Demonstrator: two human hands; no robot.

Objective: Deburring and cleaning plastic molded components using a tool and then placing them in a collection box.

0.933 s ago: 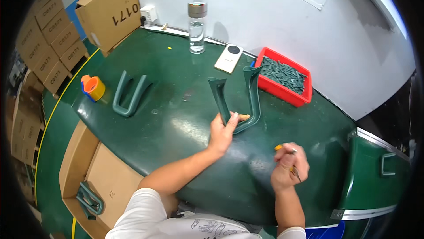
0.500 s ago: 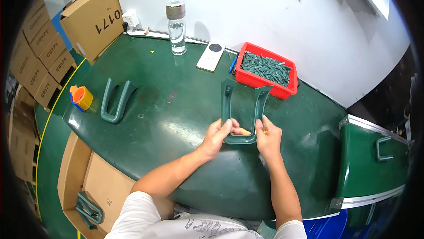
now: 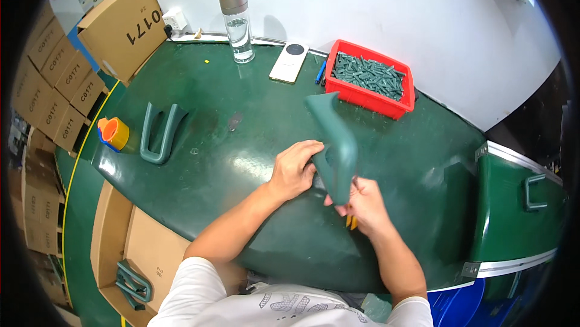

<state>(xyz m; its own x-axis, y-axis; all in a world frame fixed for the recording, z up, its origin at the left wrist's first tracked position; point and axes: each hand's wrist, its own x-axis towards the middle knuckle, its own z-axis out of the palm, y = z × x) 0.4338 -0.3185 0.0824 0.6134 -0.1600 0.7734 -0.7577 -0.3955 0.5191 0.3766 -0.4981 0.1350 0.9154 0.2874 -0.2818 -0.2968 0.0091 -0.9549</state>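
A dark green U-shaped plastic part [image 3: 342, 148], like a handle frame, is tilted on edge between my hands above the green table. My left hand [image 3: 294, 168] has its fingers closed at the part's left side. At its lower end, my right hand [image 3: 365, 205] grips the part, and a slim yellow object [image 3: 351, 222] sticks out below its fingers; its kind I cannot make out. Another green U-shaped part [image 3: 158, 135] lies on the table to the left. Beyond my hands stands a red bin [image 3: 370, 102] full of small green strips [image 3: 368, 76].
Along the back of the green table [image 3: 241, 115] are a water bottle [image 3: 238, 31], a white phone [image 3: 289, 63] and a blue pen [image 3: 321, 72]. Orange and yellow rings [image 3: 115, 133] sit at left. An open carton [image 3: 158, 233] holds more green parts [image 3: 133, 283]. A green panel [image 3: 513, 206] stands right.
The U-shaped part has turned from lying open toward the far side to being on edge. My right hand has moved down toward me. The view has shifted slightly.
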